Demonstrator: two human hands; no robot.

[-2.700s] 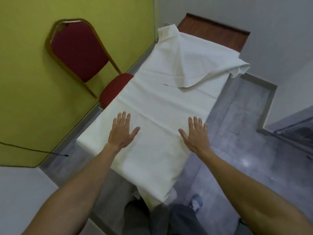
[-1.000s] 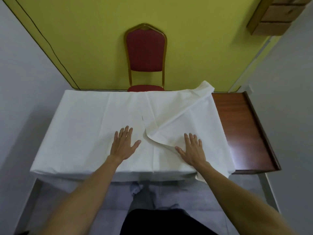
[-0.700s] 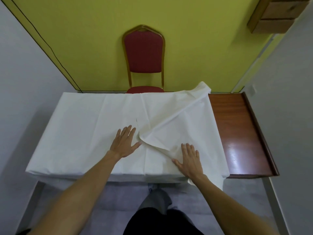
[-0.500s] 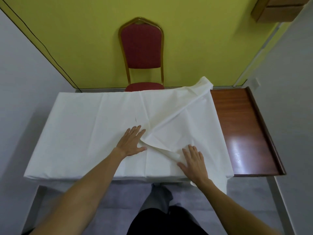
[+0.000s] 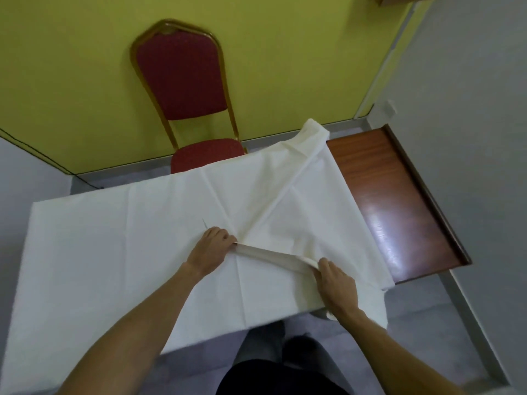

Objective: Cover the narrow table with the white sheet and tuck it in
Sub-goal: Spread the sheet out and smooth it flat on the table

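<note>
Head view: I see white sheet (image 5: 114,252) spread over most of worktop (image 5: 399,212), right end bare wood. Sheet's right part folded back diagonally. Hands apart: left hand (image 5: 212,249) and right hand (image 5: 336,283) each pinching folded edge stretched between them. Sheet corner hangs over front edge by right wrist. Red chair (image 5: 185,75) behind worktop, against yellow wall (image 5: 71,67).

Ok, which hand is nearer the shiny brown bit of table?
The right hand, gripping the folded edge of the white sheet nearest the bare table end; the left hand grips that fold farther away.
</note>
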